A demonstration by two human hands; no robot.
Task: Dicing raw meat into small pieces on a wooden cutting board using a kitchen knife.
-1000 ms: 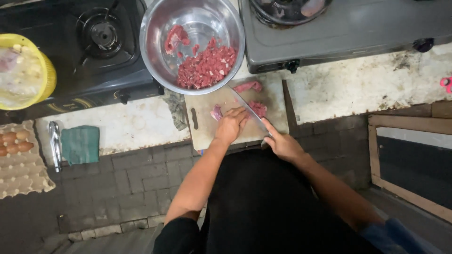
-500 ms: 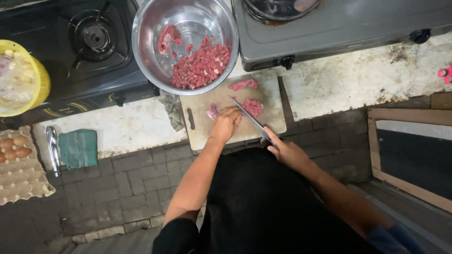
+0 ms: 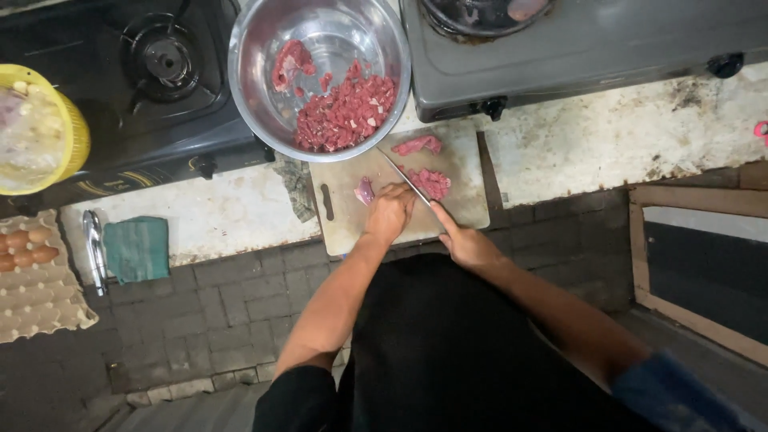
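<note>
While my left hand (image 3: 390, 213) presses the meat (image 3: 430, 182) flat on the cutting board (image 3: 344, 216) at the counter's (image 3: 624, 136) edge, my right hand (image 3: 466, 244) grips the knife (image 3: 404, 178), blade angled over it toward the steel bowl (image 3: 320, 76).

Left hand (image 3: 390, 213) presses meat (image 3: 366, 190) on the board (image 3: 344, 216) — right hand (image 3: 466, 244) grips a knife (image 3: 404, 176) laid across it; steel bowl (image 3: 352, 32) of chopped meat just beyond, eggs (image 3: 24, 256) far left
</note>
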